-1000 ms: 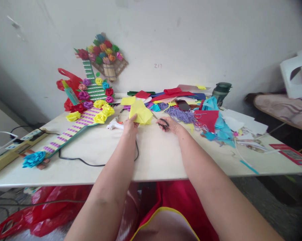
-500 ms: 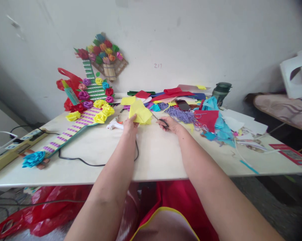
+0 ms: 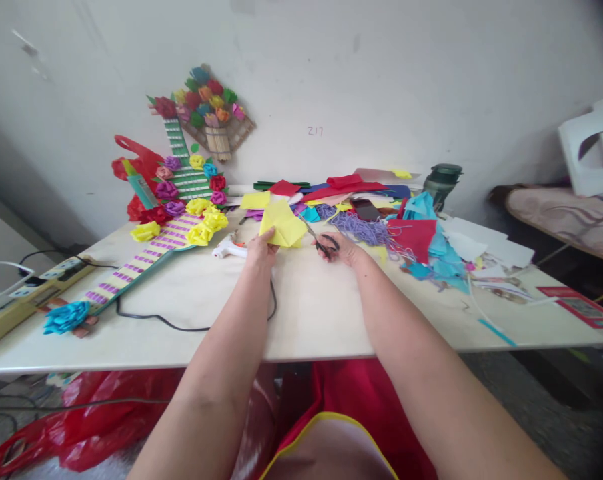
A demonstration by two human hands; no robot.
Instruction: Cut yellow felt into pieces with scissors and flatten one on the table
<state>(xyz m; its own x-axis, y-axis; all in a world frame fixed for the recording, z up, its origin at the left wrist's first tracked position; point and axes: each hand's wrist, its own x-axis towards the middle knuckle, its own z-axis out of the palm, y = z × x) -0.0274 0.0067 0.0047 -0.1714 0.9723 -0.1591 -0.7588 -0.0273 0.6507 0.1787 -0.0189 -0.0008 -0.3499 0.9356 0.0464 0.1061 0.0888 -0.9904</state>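
I am counting two hands at work over one white table [image 3: 321, 313]. My left hand [image 3: 263, 248] is pinching one yellow sheet [image 3: 282, 225] between thumb and fingers at its near-left edge; a second yellow edge is peeking out underneath, but I cannot tell how many layers I am gripping. My right hand [image 3: 340, 250] is closing its fingers around the handles of one pair of scissors [image 3: 316, 237].

The scissors are lying along a slant, their tips pointing forward and to the left, toward the sheet's right-hand side, with the handles nearer me. I cannot tell whether the blades are touching the paper. The sheet is hanging just above the table's middle, looking roughly square, with one corner pointing right.

Compared with half a second ago, the handle loops are showing wider apart, and the sheet is sitting slightly further right.

Around these I am seeing one white glue gun [image 3: 229, 248] lying just left of my left hand, two striped crafts, one green-striped [image 3: 191, 177] and standing, one purple-striped [image 3: 146, 260] and lying, one blue flower [image 3: 67, 317] at the latter's near end, and one dark bottle [image 3: 440, 185] standing at the back right.
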